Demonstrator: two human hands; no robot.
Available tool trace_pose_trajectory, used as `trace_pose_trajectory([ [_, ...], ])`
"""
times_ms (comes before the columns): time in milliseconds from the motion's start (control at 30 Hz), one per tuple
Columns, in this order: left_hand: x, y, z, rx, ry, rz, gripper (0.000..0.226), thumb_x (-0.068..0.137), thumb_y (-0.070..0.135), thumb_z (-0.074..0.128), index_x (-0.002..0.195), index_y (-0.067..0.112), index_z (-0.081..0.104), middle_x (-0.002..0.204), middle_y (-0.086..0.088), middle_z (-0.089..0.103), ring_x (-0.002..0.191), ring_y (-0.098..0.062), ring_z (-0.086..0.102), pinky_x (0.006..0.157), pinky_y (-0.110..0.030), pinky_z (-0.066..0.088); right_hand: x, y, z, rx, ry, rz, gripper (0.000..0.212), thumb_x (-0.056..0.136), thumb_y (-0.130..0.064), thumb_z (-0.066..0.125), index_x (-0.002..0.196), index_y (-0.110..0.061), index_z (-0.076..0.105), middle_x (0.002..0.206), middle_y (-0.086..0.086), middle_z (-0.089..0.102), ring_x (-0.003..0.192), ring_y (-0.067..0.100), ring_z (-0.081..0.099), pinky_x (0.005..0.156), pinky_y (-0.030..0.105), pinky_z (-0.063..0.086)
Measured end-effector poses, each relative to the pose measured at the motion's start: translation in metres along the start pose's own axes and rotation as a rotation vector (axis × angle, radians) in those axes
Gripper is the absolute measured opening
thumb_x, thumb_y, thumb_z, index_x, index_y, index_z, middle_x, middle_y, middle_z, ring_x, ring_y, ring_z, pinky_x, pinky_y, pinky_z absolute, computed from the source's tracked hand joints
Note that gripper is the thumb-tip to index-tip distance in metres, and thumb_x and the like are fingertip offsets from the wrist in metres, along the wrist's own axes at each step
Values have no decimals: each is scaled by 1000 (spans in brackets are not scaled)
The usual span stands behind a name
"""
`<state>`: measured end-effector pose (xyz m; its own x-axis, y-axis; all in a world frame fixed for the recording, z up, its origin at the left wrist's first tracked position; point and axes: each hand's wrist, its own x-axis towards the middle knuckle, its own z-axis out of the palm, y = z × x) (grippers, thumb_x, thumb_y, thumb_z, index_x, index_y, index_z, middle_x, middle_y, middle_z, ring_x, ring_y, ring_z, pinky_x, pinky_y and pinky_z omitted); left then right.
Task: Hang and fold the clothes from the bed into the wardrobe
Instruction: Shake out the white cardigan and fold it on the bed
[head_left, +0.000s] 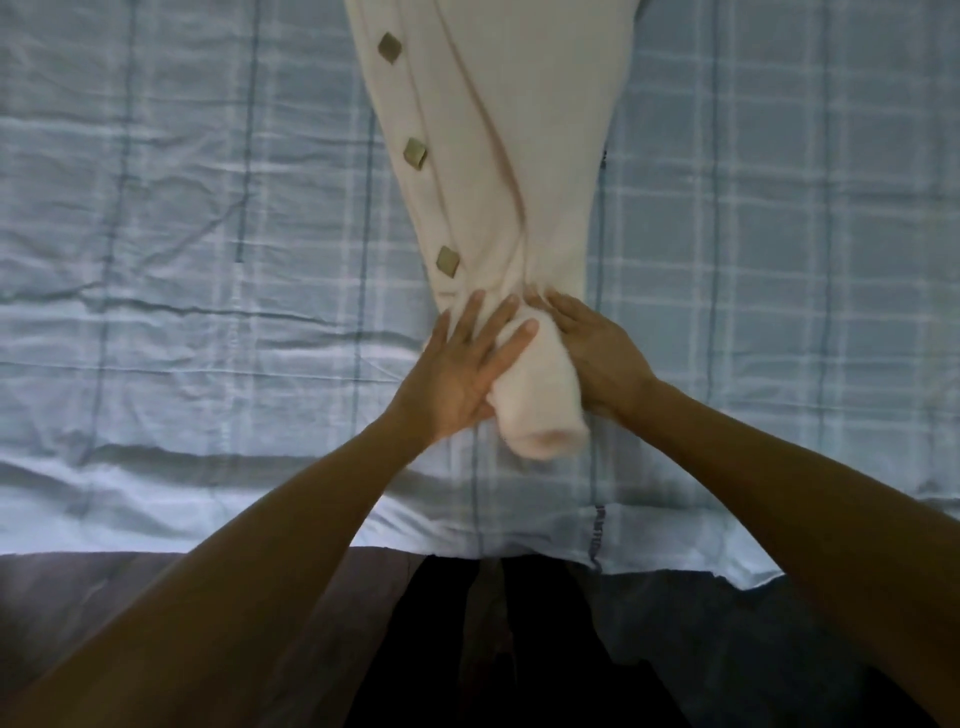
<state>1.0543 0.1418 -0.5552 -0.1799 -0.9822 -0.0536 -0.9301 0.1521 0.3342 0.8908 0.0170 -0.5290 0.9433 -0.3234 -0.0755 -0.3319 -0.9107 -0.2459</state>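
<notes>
Two bare hands press one roll on the blue checked bedsheet (182, 234). The left hand (462, 374), fingers spread, lies flat at nine o'clock. The pale pink buttoned fabric garment (519, 156) stretches toward twelve o'clock, its near end rolled. The right hand (597, 358), fingers together, presses at three o'clock.

Left hand (462, 374) and right hand (597, 358) reach forward, fingers straight, palms down.

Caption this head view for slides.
Left hand and right hand press the rolled end of a pink buttoned garment on a blue checked bedsheet.
</notes>
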Motion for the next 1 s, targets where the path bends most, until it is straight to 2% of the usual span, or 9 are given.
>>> trace_pose_trajectory([
  [100, -1, 9, -14, -12, -42, -1, 112, 63, 33, 80, 148, 19, 8, 149, -18, 34, 131, -52, 32, 93, -61, 44, -10, -8, -16, 195, -31, 153, 58, 75, -20, 77, 126, -3, 56, 124, 18, 60, 108, 36, 62, 81, 43, 55],
  [233, -44, 45, -38, -124, -100, 27, 122, 56, 25, 83, 150, 21, 5, 139, -12, 49, 124, -41, 49, 65, -41, 58, -47, -46, -41, 290, -371, 285, 49, 91, -34, 56, 134, -12, 48, 131, 12, 56, 113, 32, 56, 92, 35, 45],
  [300, -76, 62, -47, -202, -135, 34, 110, 62, 33, 74, 150, 23, 8, 131, -5, 55, 116, -30, 56, 54, -32, 56, -65, -77, -59, 367, -531, 310, 49, 93, -33, 53, 135, -10, 48, 135, 14, 53, 120, 29, 53, 95, 29, 39],
  [367, -91, 71, -69, -330, -224, 1, 87, 81, 46, 53, 151, 34, 3, 134, -1, 54, 113, -25, 57, 71, -32, 55, -78, -94, -77, 503, -609, 368, 44, 92, -24, 59, 133, -9, 51, 137, 15, 51, 125, 26, 49, 99, 26, 33],
  [467, -72, 59, -112, -251, -230, -86, 76, 81, 53, 41, 149, 38, 9, 126, 3, 61, 104, -27, 62, 80, -34, 48, -73, -89, -102, 743, -468, 457, 48, 84, -17, 71, 127, -6, 53, 133, 17, 53, 124, 29, 49, 105, 37, 37],
  [600, -14, 36, -167, -233, 145, -251, 69, 77, 52, 41, 137, 19, 48, 118, -5, 66, 99, -31, 64, 77, -38, 53, -23, -52, -130, 945, -410, 653, 37, 87, -35, 65, 120, -24, 54, 112, -1, 60, 101, 18, 58, 81, 30, 48],
  [767, 5, 43, -145, 11, 548, 2, 43, 85, 24, 53, 125, 10, 46, 125, -18, 46, 119, -35, 41, 106, -49, 29, 21, -17, -128, 1055, -422, 819, 57, 72, -51, 63, 113, -12, 61, 93, 11, 65, 78, 25, 62, 64, 34, 49],
  [900, -24, 55, -69, 116, 225, 120, 79, 78, 50, 65, 142, 19, 32, 146, -18, 28, 138, -35, 26, 112, -55, 18, 23, 4, -96, 1200, -402, 993, 61, 63, -55, 63, 113, -20, 61, 100, 5, 71, 93, 25, 66, 90, 46, 52],
  [1000, -11, 37, -31, 142, 49, -32, 109, 66, 57, 70, 152, 22, 11, 155, -17, 16, 142, -38, 15, 110, -62, 16, 29, 8, -74, 1219, -357, 1099, 66, 67, -56, 65, 117, -14, 60, 105, 6, 69, 94, 26, 65, 81, 41, 55],
])
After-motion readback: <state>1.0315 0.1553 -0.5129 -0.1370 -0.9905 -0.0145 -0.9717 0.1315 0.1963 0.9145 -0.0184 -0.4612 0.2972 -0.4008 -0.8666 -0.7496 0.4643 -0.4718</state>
